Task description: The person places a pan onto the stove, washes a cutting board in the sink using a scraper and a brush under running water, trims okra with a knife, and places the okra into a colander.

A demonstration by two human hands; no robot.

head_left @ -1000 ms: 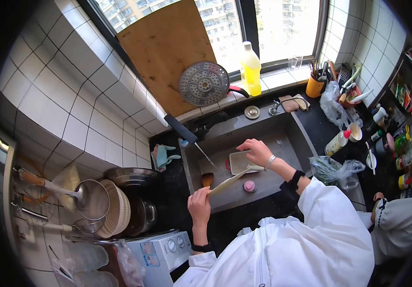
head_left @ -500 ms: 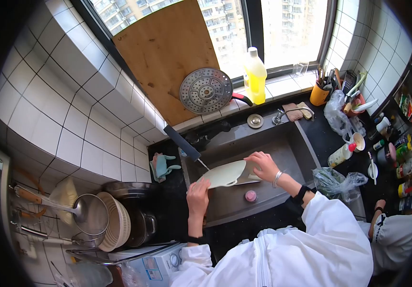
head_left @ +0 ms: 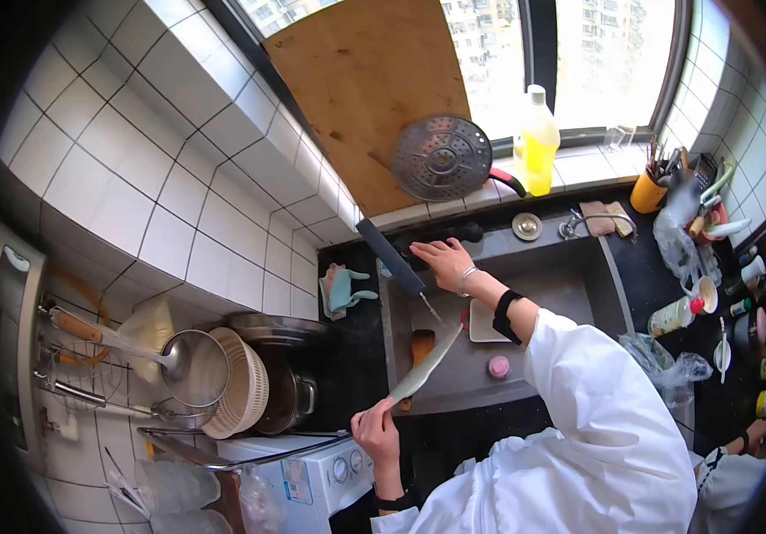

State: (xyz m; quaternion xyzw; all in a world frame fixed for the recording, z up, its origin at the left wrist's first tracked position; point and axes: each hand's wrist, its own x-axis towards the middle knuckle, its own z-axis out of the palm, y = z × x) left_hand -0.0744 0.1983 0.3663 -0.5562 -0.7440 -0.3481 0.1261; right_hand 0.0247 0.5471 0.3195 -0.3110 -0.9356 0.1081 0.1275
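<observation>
My left hand (head_left: pixel 378 433) grips the near end of a pale, thin oval dish (head_left: pixel 426 372), tilted nearly edge-on over the left part of the sink (head_left: pixel 570 294). Past it, my right hand (head_left: pixel 445 264) is raised with fingers spread and nothing held, close to the dark faucet spout (head_left: pixel 390 258). Water runs from the spout tip toward the dish. Below lie a wooden-handled brush (head_left: pixel 421 345) and a white rectangular dish (head_left: pixel 486 322), partly hidden by my right wrist. A pink-capped item (head_left: pixel 499 366) stands on the sink bottom.
Behind the sink are a steamer plate (head_left: pixel 443 158), a wooden board (head_left: pixel 365 89) and a yellow bottle (head_left: pixel 536 147). Blue gloves (head_left: pixel 346 290) lie left. Baskets and pots (head_left: pixel 249 383) stand further left. At the right are bagged greens (head_left: pixel 650 356) and another person's hand (head_left: pixel 757 432).
My right hand has left the dish and moved up-left toward the spout. The dish has turned from showing its face to nearly edge-on. The whole view has shifted.
</observation>
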